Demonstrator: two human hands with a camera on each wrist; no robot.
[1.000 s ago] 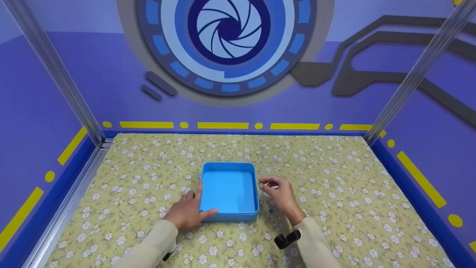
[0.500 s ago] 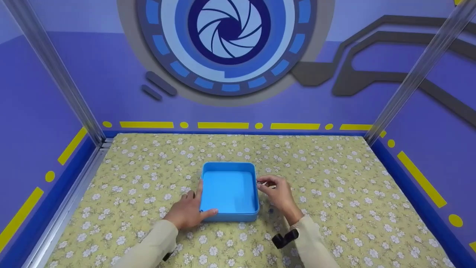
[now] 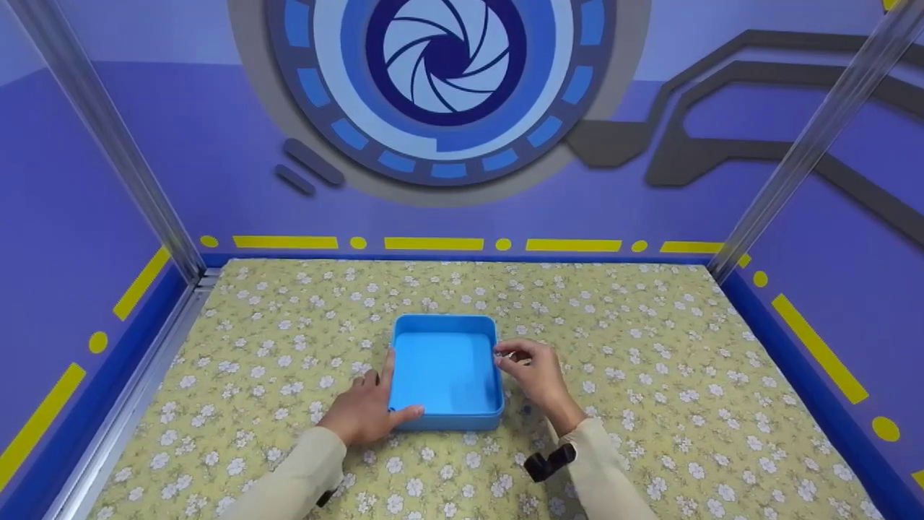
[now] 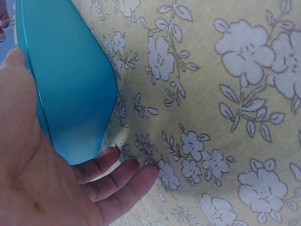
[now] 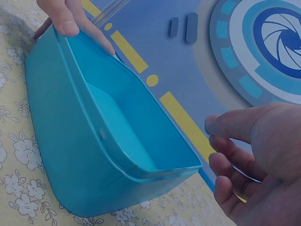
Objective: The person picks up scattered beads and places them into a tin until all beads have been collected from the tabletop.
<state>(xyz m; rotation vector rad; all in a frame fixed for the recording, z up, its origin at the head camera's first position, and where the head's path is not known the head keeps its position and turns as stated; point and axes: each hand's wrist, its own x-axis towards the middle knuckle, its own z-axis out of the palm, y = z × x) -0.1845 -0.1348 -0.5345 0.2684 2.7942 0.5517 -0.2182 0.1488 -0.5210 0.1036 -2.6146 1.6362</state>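
Note:
A square blue box (image 3: 462, 422) without a lid stands on the flowered cloth, its inside bare. My left hand (image 3: 361, 412) rests against its near left corner, thumb over the front rim and index finger along the left rim. In the left wrist view the other fingers (image 4: 127, 188) hang loosely bent beside the box wall (image 4: 70, 70). At the right rim my right hand (image 3: 535, 372) pinches a tiny shiny thing (image 3: 497, 354) between thumb and index finger. Its kind I cannot tell; in the right wrist view the fingertips (image 5: 214, 123) nearly hide it.
Under the box lies a yellow cloth (image 3: 635, 332) with white flowers. A small dark spot (image 3: 526, 409) shows right of the box. Purple panels (image 3: 462, 217) and metal posts (image 3: 130, 137) enclose the table. A black device (image 3: 548, 462) sits on the right wrist.
My right hand has shifted slightly left, bringing its pinched fingertips up to the box's right rim. The left hand and the box have stayed in place.

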